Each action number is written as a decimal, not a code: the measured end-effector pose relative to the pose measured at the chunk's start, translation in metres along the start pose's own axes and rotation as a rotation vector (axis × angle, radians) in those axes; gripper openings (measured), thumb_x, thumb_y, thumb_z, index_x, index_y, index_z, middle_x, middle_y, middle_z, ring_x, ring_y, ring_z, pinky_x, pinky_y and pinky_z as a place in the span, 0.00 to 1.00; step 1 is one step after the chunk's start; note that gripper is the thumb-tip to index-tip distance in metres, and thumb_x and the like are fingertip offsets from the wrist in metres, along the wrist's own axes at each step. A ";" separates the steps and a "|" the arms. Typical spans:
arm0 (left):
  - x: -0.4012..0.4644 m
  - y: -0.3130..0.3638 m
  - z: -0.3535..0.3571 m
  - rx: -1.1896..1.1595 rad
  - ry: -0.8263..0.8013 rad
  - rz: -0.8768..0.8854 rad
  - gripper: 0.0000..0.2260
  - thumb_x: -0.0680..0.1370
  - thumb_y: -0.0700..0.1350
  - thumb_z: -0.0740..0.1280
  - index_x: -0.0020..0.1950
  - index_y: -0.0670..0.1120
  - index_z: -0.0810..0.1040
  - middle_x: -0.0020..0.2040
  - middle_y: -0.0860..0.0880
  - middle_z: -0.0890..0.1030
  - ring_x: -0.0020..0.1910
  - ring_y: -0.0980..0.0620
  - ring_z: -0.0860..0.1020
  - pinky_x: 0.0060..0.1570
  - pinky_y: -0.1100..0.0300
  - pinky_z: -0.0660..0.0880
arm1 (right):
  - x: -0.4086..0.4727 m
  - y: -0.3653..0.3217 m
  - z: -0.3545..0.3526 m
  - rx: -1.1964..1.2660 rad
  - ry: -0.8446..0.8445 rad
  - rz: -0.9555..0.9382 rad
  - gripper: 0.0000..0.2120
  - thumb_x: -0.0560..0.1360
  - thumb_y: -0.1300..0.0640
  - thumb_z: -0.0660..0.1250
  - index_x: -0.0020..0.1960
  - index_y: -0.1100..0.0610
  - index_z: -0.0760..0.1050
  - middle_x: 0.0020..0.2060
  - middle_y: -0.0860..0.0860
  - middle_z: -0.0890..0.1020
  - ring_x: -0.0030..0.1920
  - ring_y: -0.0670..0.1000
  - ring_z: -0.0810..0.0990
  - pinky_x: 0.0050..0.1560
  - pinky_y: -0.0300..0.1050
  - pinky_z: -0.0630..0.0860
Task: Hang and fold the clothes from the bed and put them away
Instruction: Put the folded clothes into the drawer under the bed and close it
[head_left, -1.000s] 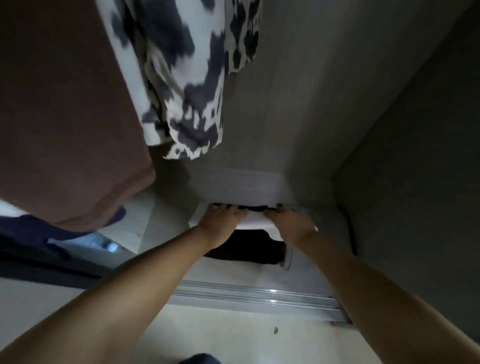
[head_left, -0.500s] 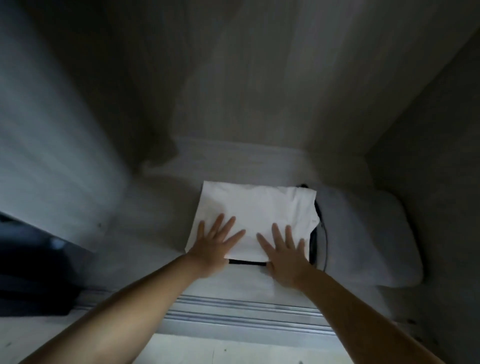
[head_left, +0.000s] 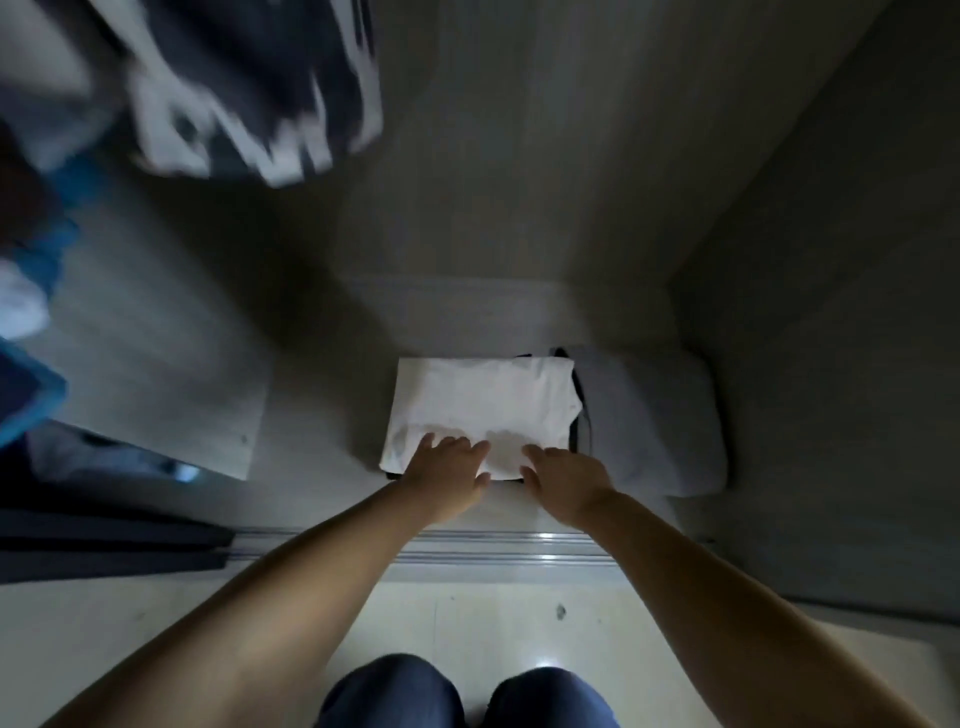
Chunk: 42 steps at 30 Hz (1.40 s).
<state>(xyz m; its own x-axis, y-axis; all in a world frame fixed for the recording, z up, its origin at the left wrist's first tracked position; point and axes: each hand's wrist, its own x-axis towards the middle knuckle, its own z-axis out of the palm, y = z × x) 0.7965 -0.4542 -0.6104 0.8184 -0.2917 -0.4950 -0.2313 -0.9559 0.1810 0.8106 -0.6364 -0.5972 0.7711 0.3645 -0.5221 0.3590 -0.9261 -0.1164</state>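
1. Your left hand (head_left: 448, 472) lies at the near edge of the folded white garment (head_left: 483, 405), fingers loosely extended onto the cloth, gripping nothing.
2. Your right hand (head_left: 563, 478) sits just beside it at the same near edge, fingers relaxed and reaching towards the cloth; no grasp is visible. Whether the fingertips touch the fabric cannot be told.
3. The folded white garment lies flat on the wardrobe floor (head_left: 311, 467), stacked on a dark folded item (head_left: 575, 415) whose edge shows along the right and near sides.
4. A pale pillow-like bundle (head_left: 660, 415) lies just to the right of the stack, against the right wall of the wardrobe.
5. A black-and-white patterned garment (head_left: 249, 98) hangs at the upper left, blurred.
6. Blue fabric (head_left: 31, 395) shows at the far left; detail is too blurred to report.
7. The sliding-door track (head_left: 493, 551) runs across below your wrists.
8. Your knees (head_left: 467, 696), in blue trousers, appear at the bottom edge over the light floor.
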 end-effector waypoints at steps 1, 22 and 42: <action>-0.014 0.012 -0.023 -0.023 0.038 0.010 0.21 0.82 0.53 0.53 0.72 0.46 0.64 0.68 0.43 0.72 0.66 0.44 0.70 0.62 0.49 0.64 | -0.018 -0.003 -0.018 -0.011 0.009 0.001 0.20 0.83 0.47 0.48 0.70 0.54 0.64 0.58 0.55 0.78 0.56 0.57 0.79 0.49 0.48 0.74; -0.212 0.183 -0.324 0.017 0.014 0.203 0.13 0.82 0.47 0.53 0.44 0.45 0.73 0.49 0.43 0.80 0.42 0.44 0.75 0.37 0.59 0.65 | -0.337 0.002 -0.249 0.197 0.176 0.403 0.17 0.82 0.50 0.51 0.54 0.55 0.77 0.52 0.55 0.82 0.51 0.60 0.80 0.43 0.45 0.72; -0.387 0.539 -0.354 0.384 0.109 1.060 0.12 0.79 0.47 0.56 0.52 0.45 0.77 0.56 0.43 0.80 0.55 0.41 0.77 0.44 0.56 0.70 | -0.765 0.039 -0.211 0.486 0.472 1.252 0.17 0.82 0.48 0.50 0.39 0.54 0.69 0.45 0.54 0.81 0.48 0.58 0.80 0.43 0.47 0.73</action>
<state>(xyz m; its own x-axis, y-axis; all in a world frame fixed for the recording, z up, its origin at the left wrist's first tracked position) 0.5412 -0.8449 -0.0204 0.1508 -0.9744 -0.1669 -0.9663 -0.1809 0.1831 0.3457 -0.9313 -0.0235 0.5744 -0.7984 -0.1805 -0.8185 -0.5618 -0.1199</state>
